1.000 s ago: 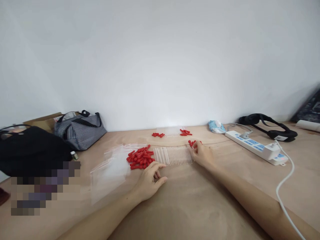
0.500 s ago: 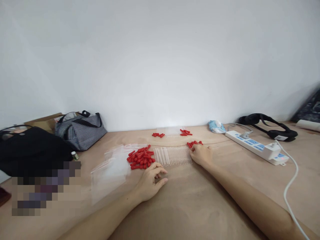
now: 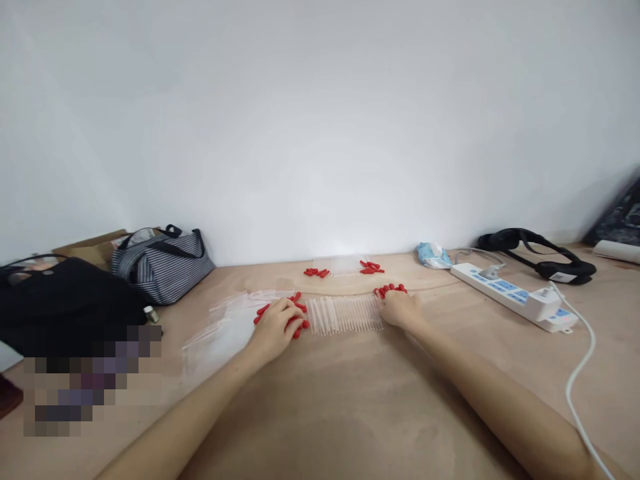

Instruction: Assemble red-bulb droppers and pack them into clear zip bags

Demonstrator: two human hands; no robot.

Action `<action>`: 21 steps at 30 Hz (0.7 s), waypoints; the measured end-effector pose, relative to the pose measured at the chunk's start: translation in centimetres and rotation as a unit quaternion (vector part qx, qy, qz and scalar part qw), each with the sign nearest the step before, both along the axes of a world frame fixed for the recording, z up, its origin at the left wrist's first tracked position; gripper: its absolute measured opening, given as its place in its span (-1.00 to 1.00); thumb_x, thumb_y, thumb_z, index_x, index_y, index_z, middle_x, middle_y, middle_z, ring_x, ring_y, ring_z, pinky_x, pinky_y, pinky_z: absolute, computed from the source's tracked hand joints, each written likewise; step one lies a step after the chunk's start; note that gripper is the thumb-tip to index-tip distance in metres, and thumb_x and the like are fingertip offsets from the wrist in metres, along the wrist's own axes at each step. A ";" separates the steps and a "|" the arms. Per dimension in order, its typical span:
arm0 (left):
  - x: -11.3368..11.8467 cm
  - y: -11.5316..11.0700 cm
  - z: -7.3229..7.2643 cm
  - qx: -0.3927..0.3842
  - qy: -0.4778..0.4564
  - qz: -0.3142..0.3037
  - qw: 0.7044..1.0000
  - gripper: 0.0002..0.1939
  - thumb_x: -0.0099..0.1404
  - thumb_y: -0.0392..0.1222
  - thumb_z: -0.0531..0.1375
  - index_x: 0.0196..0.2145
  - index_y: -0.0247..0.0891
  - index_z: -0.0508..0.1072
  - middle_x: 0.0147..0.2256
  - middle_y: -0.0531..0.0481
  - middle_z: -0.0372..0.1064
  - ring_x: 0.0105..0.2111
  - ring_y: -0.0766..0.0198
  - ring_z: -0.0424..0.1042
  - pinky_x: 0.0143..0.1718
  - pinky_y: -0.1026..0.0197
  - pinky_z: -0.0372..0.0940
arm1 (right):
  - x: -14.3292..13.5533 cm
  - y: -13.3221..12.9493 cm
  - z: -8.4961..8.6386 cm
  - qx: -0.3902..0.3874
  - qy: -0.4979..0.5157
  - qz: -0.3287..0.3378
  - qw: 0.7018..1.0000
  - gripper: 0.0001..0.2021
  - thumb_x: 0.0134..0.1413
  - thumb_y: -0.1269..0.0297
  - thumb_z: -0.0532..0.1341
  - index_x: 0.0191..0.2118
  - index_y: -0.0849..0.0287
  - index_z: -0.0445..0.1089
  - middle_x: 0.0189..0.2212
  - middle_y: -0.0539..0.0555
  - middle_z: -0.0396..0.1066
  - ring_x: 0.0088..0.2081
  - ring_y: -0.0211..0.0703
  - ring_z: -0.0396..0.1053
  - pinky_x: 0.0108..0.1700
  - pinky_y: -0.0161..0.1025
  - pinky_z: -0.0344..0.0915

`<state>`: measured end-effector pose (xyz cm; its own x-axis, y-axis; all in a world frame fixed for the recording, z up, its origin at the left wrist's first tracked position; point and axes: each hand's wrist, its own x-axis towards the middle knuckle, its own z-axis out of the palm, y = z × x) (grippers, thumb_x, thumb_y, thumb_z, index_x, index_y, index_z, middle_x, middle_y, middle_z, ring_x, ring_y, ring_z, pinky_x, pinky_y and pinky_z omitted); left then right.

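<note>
My left hand [image 3: 274, 328] lies over the left pile of red bulb-shaped pieces [image 3: 298, 299], its fingers curled down among them; what they pinch is hidden. My right hand [image 3: 400, 308] is at the right end of a row of clear thin tubes [image 3: 345, 315], just below a smaller red group [image 3: 391, 290]. Its fingers are bent and pressed together, and their tips are hidden. Clear plastic bags [image 3: 220, 340] lie fanned left of the pile. Farther back, two small red clusters [image 3: 317, 273] [image 3: 373, 267] flank more clear tubes [image 3: 345, 265].
On the right are a white power strip [image 3: 510, 293] with a cable, a black headset [image 3: 565, 267] and a blue packet [image 3: 433, 255]. On the left stand a striped bag [image 3: 163, 263], a black bag [image 3: 65, 300] and a small bottle [image 3: 151, 315]. A white wall [image 3: 320, 133] rises behind the table.
My left hand has moved left and a little up, from beside the red pile to on top of it. My right hand has stayed nearly in place by the tubes' right end.
</note>
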<state>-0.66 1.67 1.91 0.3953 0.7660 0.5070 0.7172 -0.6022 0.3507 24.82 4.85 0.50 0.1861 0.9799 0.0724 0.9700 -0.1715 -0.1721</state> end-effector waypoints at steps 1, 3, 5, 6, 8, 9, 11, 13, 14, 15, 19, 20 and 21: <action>-0.5 0.6 0.7 -0.027 0.010 -0.027 0.999 -0.83 0.16 -0.28 0.04 -0.51 -0.26 0.40 -0.43 -0.02 0.28 -0.36 0.20 0.33 -0.29 0.11 0.27 | 0.1 -0.1 0.1 0.005 0.003 0.005 1.000 -0.73 0.04 0.27 -0.03 -0.32 0.27 0.37 -0.26 0.26 0.39 -0.18 0.04 0.31 -0.20 -0.10 0.09; -1.1 1.8 1.8 -0.122 0.011 -0.085 0.989 -0.79 0.20 -0.25 -0.01 -0.44 -0.25 0.41 -0.44 -0.01 0.30 -0.52 0.31 0.36 -0.51 0.24 0.31 | 0.3 -0.3 0.3 0.016 0.009 0.016 1.000 -0.71 0.08 0.26 -0.06 -0.34 0.29 0.35 -0.29 0.27 0.39 -0.21 0.01 0.32 -0.23 -0.15 0.10; -1.4 2.6 2.2 -0.205 0.009 -0.121 0.971 -0.79 0.21 -0.22 -0.03 -0.36 -0.24 0.40 -0.43 -0.01 0.33 -0.63 0.37 0.35 -0.68 0.34 0.26 | 0.3 -0.8 0.2 0.040 0.024 0.040 0.998 -0.73 0.10 0.30 -0.09 -0.32 0.30 0.31 -0.31 0.25 0.38 -0.26 -0.07 0.33 -0.26 -0.23 0.11; -1.5 3.0 2.2 -0.227 0.012 -0.130 0.965 -0.79 0.21 -0.21 -0.02 -0.35 -0.24 0.39 -0.43 -0.01 0.33 -0.65 0.38 0.35 -0.73 0.37 0.23 | 0.3 -1.1 0.0 0.062 0.040 0.062 0.995 -0.75 0.11 0.33 -0.10 -0.31 0.30 0.28 -0.33 0.23 0.38 -0.29 -0.10 0.33 -0.29 -0.26 0.11; -1.5 3.7 2.0 -0.236 0.024 -0.140 0.961 -0.81 0.20 -0.21 -0.01 -0.38 -0.24 0.39 -0.46 0.00 0.34 -0.68 0.39 0.34 -0.76 0.40 0.19 | 0.2 -1.9 -0.6 0.123 0.088 0.129 0.980 -0.81 0.10 0.37 -0.10 -0.32 0.26 0.23 -0.40 0.17 0.36 -0.36 -0.16 0.31 -0.34 -0.28 0.12; -1.5 3.9 1.9 -0.229 0.030 -0.144 0.962 -0.81 0.19 -0.21 0.00 -0.41 -0.25 0.39 -0.46 0.00 0.34 -0.69 0.40 0.33 -0.76 0.40 0.18 | 0.1 -2.3 -1.0 0.155 0.117 0.167 0.967 -0.84 0.09 0.38 -0.09 -0.33 0.23 0.21 -0.42 0.13 0.34 -0.39 -0.17 0.29 -0.36 -0.29 0.13; -1.6 4.3 2.1 -0.200 0.036 -0.148 0.968 -0.84 0.16 -0.22 0.04 -0.47 -0.26 0.38 -0.42 -0.01 0.34 -0.63 0.39 0.35 -0.69 0.38 0.22 | -0.2 -3.1 -1.8 0.201 0.165 0.229 0.938 -0.89 0.07 0.40 -0.07 -0.34 0.19 0.18 -0.44 0.09 0.31 -0.40 -0.18 0.27 -0.37 -0.28 0.15; -1.6 4.2 2.5 -0.160 0.024 -0.143 0.977 -0.88 0.13 -0.23 0.08 -0.50 -0.26 0.37 -0.37 -0.03 0.33 -0.48 0.32 0.37 -0.52 0.32 0.28 | -0.4 -3.8 -2.4 0.226 0.195 0.264 0.917 -0.88 0.07 0.42 -0.06 -0.30 0.17 0.17 -0.41 0.09 0.29 -0.36 -0.17 0.26 -0.34 -0.26 0.18; -1.5 4.0 2.7 -0.148 0.008 -0.138 0.979 -0.90 0.13 -0.22 0.08 -0.48 -0.25 0.36 -0.36 -0.03 0.32 -0.42 0.28 0.37 -0.46 0.29 0.29 | -0.5 -4.1 -2.6 0.239 0.202 0.274 0.910 -0.86 0.07 0.43 -0.06 -0.26 0.17 0.17 -0.39 0.10 0.29 -0.32 -0.15 0.26 -0.31 -0.24 0.19; -1.4 3.6 2.8 -0.150 -0.017 -0.131 0.980 -0.90 0.15 -0.21 0.07 -0.45 -0.24 0.35 -0.39 -0.02 0.32 -0.41 0.26 0.37 -0.44 0.27 0.28 | -0.6 -4.4 -2.8 0.252 0.204 0.281 0.903 -0.83 0.07 0.44 -0.06 -0.21 0.18 0.17 -0.35 0.12 0.29 -0.28 -0.13 0.26 -0.27 -0.21 0.20; 0.2 0.8 1.4 -0.218 -0.197 -0.098 0.951 -0.87 0.24 -0.15 -0.04 -0.30 -0.23 0.20 -0.47 0.03 0.29 -0.50 0.29 0.36 -0.53 0.26 0.27 | -0.8 -5.3 -3.3 0.279 0.181 0.316 0.889 -0.75 0.07 0.49 -0.09 -0.15 0.19 0.20 -0.29 0.15 0.28 -0.19 -0.10 0.22 -0.16 -0.14 0.16; 0.6 0.0 0.7 -0.201 -0.237 -0.101 0.945 -0.89 0.22 -0.16 -0.01 -0.31 -0.24 0.18 -0.41 0.02 0.28 -0.43 0.30 0.36 -0.46 0.25 0.29 | -0.9 -5.5 -3.3 0.272 0.176 0.323 0.889 -0.75 0.07 0.50 -0.09 -0.17 0.19 0.21 -0.31 0.14 0.28 -0.21 -0.11 0.23 -0.17 -0.14 0.16; 1.0 -0.8 0.0 -0.192 -0.264 -0.111 0.939 -0.88 0.21 -0.17 0.01 -0.30 -0.24 0.17 -0.36 0.01 0.28 -0.38 0.30 0.36 -0.39 0.24 0.29 | -0.9 -5.7 -3.4 0.263 0.173 0.327 0.891 -0.77 0.07 0.50 -0.09 -0.20 0.19 0.22 -0.33 0.13 0.29 -0.24 -0.12 0.24 -0.19 -0.15 0.16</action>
